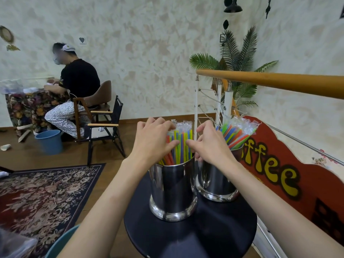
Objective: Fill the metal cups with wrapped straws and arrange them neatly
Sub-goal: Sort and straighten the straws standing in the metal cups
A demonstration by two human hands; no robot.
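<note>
Both metal cups on the round black table (186, 239) already hold wrapped straws; the left hand (152, 138) and right hand (210, 144) clasp the near cup's (173, 190) bundle (181, 144), tidying; the far cup's (217, 185) straws (236, 131) lean

Head view. Two metal cups on a round dark table (186, 237): near cup (173, 190) w/ upright wrapped straws (181, 144); far cup (216, 185) just beside it, its straws (237, 132) leaning right. Left hand (150, 140) and right hand (210, 144) curl round the near bundle from either side, thumbs nearly meeting in front. Bkgd: seated person (74, 86) at a floral-cloth table, blue bucket (49, 141), patterned rug (44, 194), wooden handrail (275, 81), palm plant (240, 58).
</note>
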